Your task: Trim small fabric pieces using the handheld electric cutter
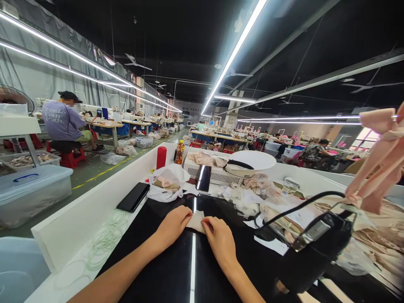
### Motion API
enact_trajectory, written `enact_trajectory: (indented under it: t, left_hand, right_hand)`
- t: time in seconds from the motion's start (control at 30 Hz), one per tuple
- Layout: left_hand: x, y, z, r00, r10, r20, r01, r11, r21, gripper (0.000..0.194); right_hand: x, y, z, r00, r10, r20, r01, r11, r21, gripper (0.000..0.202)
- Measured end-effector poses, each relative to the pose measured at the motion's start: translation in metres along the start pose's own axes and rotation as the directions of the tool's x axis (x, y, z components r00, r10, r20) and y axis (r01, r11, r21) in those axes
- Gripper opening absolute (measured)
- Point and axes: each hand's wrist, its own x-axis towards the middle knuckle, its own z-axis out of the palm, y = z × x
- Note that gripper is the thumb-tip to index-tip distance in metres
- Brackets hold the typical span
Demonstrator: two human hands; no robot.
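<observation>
A small piece of cream fabric point(196, 222) lies at the middle of the glossy black work surface point(176, 269), between my two hands. My left hand point(174, 224) pinches its left edge, fingers closed. On the opposite edge, my right hand point(220, 239) is also closed in a pinch, thumb and forefinger at the cloth. Beyond the fabric, a phone point(203, 178) leans against a white slatted box point(214, 173). A white plastic bag point(167, 185) holding beige cloth sits just past my left hand.
Left are a black tablet-like case point(134, 197) and green elastic loops point(109, 233). A black machine point(315, 248) stands at right, beside heaped beige fabric point(378, 235) and bagged pieces point(249, 202). A white partition point(104, 206) edges the table. A person point(63, 118) sits far left.
</observation>
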Motion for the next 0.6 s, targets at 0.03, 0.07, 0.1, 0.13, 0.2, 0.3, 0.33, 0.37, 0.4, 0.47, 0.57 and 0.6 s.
enact_trajectory:
  t: [0.03,0.07,0.1,0.13,0.2,0.3,0.33,0.37,0.4,0.47,0.57,0.6]
  left_hand:
    - [0.000,-0.002,0.001,1.000,0.010,0.009,-0.010,1.000,0.023,0.016]
    - [0.000,-0.003,0.002,1.000,0.019,0.016,-0.019,0.999,0.044,0.016]
    - [0.000,-0.004,0.002,0.999,0.026,0.022,-0.027,0.998,0.063,0.017]
    - [0.000,-0.006,0.003,0.999,0.032,0.027,-0.034,0.996,0.079,0.017]
    - [0.000,-0.007,0.005,0.999,0.039,0.032,-0.042,0.993,0.106,0.019]
    - [-0.001,-0.009,0.007,0.998,0.043,0.046,-0.049,0.990,0.135,0.019]
    - [-0.001,-0.010,0.007,0.998,0.044,0.053,-0.051,0.988,0.145,0.019]
    - [-0.002,-0.010,0.008,0.997,0.043,0.058,-0.052,0.987,0.155,0.019]
    - [-0.003,-0.010,0.008,0.997,0.041,0.062,-0.051,0.985,0.166,0.018]
    - [-0.003,-0.011,0.009,0.998,0.032,0.062,-0.044,0.980,0.192,0.017]
    - [-0.003,-0.014,0.010,0.998,0.026,0.054,-0.038,0.974,0.222,0.017]
    - [-0.003,-0.015,0.010,0.998,0.030,0.052,-0.041,0.974,0.225,0.017]
  right_hand:
    - [-0.001,0.000,0.001,1.000,-0.003,0.003,0.003,1.000,-0.018,0.025]
    - [-0.001,0.000,0.002,1.000,-0.006,0.006,0.006,0.999,-0.033,0.024]
    - [-0.002,0.000,0.003,1.000,-0.008,0.009,0.009,0.999,-0.048,0.024]
    - [-0.002,0.000,0.003,1.000,-0.011,0.011,0.011,0.998,-0.060,0.024]
    - [-0.003,-0.001,0.004,1.000,-0.012,0.017,0.014,0.997,-0.080,0.022]
    - [-0.003,-0.002,0.004,0.999,-0.014,0.029,0.017,0.995,-0.093,0.022]
    - [-0.004,-0.001,0.005,0.999,-0.015,0.034,0.018,0.995,-0.095,0.021]
    - [-0.004,-0.001,0.005,0.999,-0.015,0.038,0.019,0.995,-0.096,0.021]
    - [-0.004,-0.001,0.006,0.999,-0.017,0.043,0.021,0.995,-0.096,0.020]
    - [-0.004,0.001,0.008,0.999,-0.020,0.050,0.025,0.996,-0.091,0.019]
    - [-0.001,0.000,0.010,0.999,-0.024,0.042,0.027,0.997,-0.078,0.018]
    - [-0.001,-0.001,0.009,0.999,-0.025,0.034,0.027,0.997,-0.073,0.017]
